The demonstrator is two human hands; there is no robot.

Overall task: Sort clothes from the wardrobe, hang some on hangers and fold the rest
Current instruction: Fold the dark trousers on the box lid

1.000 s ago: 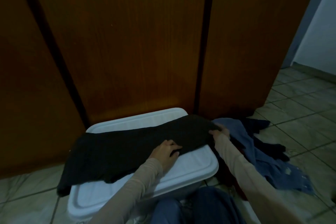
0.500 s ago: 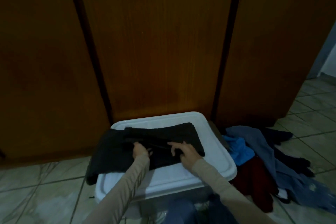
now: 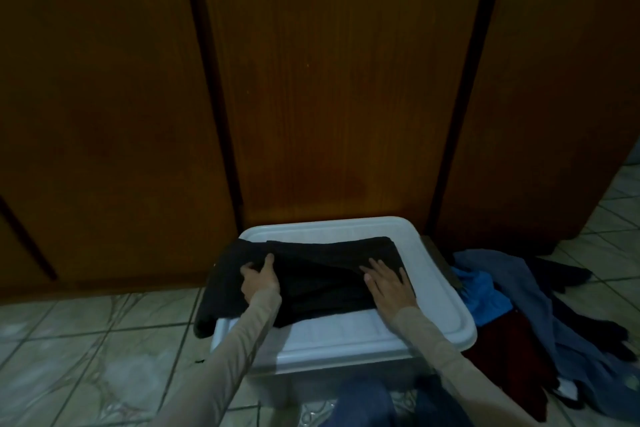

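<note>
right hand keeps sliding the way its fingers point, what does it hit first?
The right hand lies flat on the dark garment, fingers aimed up-left toward the wardrobe. It would run over more of that folded fabric first, then the white bin lid's far rim, then likely the wardrobe door; depth is unclear.
</note>
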